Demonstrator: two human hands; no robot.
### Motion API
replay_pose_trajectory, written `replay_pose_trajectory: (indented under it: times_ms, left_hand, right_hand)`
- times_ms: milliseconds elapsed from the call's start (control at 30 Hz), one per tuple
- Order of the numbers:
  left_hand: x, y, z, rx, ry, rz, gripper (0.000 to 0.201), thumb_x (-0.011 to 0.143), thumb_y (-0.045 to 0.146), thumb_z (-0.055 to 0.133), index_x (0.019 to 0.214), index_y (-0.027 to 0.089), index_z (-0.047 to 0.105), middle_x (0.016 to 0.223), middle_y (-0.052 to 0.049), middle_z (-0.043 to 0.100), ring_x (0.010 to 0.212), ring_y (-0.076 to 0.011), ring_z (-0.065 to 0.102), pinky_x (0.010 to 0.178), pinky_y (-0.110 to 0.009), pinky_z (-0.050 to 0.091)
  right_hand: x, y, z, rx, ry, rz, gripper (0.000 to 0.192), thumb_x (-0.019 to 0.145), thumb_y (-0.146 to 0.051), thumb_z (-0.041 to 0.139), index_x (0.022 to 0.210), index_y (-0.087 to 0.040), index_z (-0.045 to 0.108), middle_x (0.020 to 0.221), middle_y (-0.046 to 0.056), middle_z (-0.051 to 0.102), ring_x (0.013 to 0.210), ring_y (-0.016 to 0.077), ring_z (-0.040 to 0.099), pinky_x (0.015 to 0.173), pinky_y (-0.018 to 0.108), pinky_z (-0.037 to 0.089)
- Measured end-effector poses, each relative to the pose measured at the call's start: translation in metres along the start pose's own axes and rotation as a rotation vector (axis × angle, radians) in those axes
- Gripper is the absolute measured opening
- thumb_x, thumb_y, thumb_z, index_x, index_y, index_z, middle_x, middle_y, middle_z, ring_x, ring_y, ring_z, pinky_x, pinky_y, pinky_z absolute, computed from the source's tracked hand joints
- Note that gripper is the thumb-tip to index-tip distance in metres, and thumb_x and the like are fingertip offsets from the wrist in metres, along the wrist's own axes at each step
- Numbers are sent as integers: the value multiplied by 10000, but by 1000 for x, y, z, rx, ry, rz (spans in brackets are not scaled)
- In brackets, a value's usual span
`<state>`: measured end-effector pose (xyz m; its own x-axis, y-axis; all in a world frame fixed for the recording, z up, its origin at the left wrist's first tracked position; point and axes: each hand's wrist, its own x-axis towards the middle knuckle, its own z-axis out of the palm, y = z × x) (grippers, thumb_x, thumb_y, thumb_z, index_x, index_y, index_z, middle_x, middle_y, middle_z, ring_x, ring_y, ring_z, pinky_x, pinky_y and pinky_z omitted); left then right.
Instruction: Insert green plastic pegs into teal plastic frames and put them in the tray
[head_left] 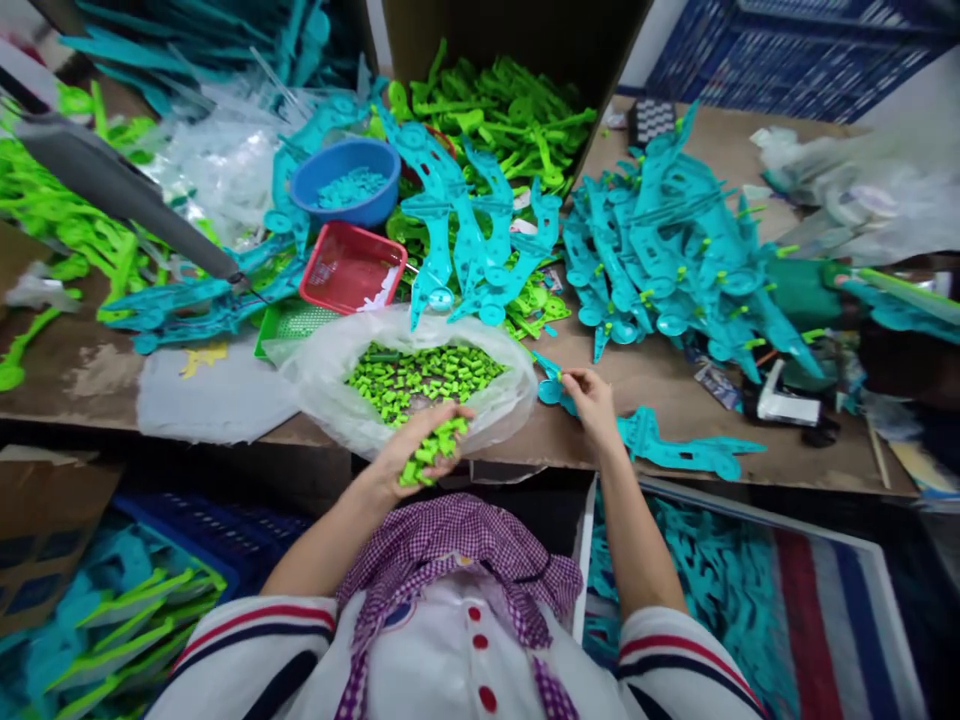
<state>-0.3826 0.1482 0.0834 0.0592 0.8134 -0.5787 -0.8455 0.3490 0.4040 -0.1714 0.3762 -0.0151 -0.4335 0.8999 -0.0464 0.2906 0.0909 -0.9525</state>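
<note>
My left hand (397, 457) is cupped around a handful of small green plastic pieces (435, 450), palm up at the near rim of a clear plastic bag (322, 400). Inside the bag lie many more loose green pieces (394, 395). My right hand (595, 408) has its thumb and forefinger pinched on a small green piece, mostly hidden by the fingertips. It is at a flat turquoise plastic part (551, 390), which passes partly under the hand. Another turquoise part (682, 452) lies on the table to the right of my wrist.
A pile of turquoise parts (675, 240) with green pieces in them stands at right. Behind the bag are a red tray (352, 270), a blue bowl (345, 165) and a heap of green parts (510, 110). A grey power tool (127, 185) hangs at left.
</note>
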Motion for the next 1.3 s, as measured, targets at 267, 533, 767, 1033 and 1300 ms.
replay_pose_trajectory:
  times_ms: [267,533,767,1033,1300]
  left_hand:
    - [107,-76,61,-444,-176,-447,232,977,237,434,951,111,626,673,-14,551,402,-32,448,297,-88,264]
    - [144,-59,52,-664,-111,-322,306,1006,271,367,931,116,621,649,-15,524,424,-35,452,308,-70,279]
    - [152,-60,48,-771,-62,-326,320,993,283,397,897,108,647,679,-46,564,490,-46,516,377,-62,404]
    - [154,-60,45,-648,130,-232,260,948,197,445,900,87,675,658,-66,659,609,-141,659,573,-233,593]
    - [147,-62,48,-585,-1,-340,275,965,229,411,909,127,659,657,-45,570,491,-73,544,339,-78,372]
  right_hand:
    - [-21,-1,-12,-120,185,-174,299,873,-480,577,940,-206,678,901,52,688,824,193,631,766,337,517]
    - [-5,24,-11,-191,173,-187,233,860,-426,591,883,-200,642,822,36,658,764,185,606,738,341,500]
    - [-8,20,-12,-243,175,-206,165,849,-369,594,812,-211,618,767,14,624,716,171,580,683,315,483]
    - [-7,11,-16,-299,51,-308,190,878,-389,596,856,-209,650,790,17,641,733,169,591,696,312,482]
    - [-4,12,-26,-377,-124,-300,262,898,-459,569,923,-220,673,859,46,674,795,198,616,745,347,497]
